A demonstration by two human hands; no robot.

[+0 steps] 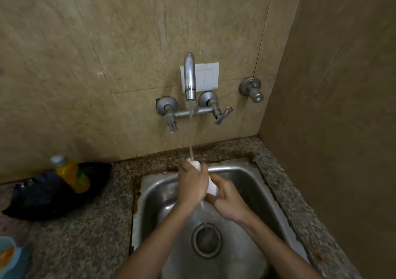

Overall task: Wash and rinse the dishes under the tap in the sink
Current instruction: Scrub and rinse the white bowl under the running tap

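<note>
White dish, smooth and roughly cylindrical, is held over the far part of the stainless steel sink, directly under the thin water stream falling from the curved chrome tap. The left hand wraps its upper part in a closed grip, and the right hand curls its grip round the lower end. A round metal drain sits nearer in the basin. The speckled granite surface surrounds the sink. To the left, a yellow plastic bottle with a grey cap leans on a glossy black tray.
</note>
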